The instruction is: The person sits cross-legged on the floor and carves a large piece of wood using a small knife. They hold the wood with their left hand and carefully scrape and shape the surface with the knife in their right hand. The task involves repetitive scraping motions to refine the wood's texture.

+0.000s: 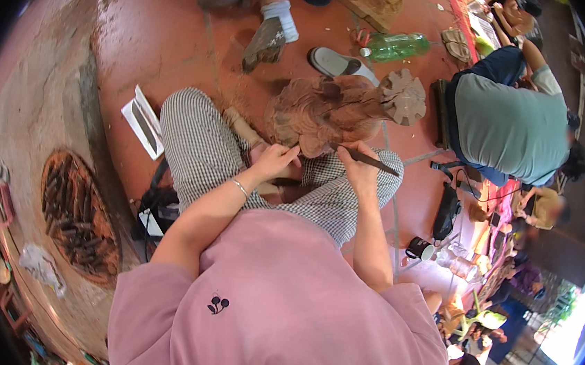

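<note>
A reddish-brown wood carving (pixel 333 109) with layered, curling relief and a fanned, flower-like end lies just beyond my crossed legs. My left hand (pixel 277 162), a bracelet on its wrist, is closed at the carving's near edge, thumb and fingers pressed together there. In my right hand (pixel 360 169) is a slim dark carving tool (pixel 376 163). One end of it points at the carving's near side, and the other sticks out to the right past my fingers. Exactly where the tool's tip meets the wood is too small to tell.
At left, a thick wooden slab (pixel 26 124) bears an oval tray (pixel 44 195) of dark short sticks. A white open box (pixel 143 122) stands by my left knee. Beyond the carving are a grey slipper (pixel 334 62) and green bottle (pixel 400 47). Seated people and a mug (pixel 419 248) are at right.
</note>
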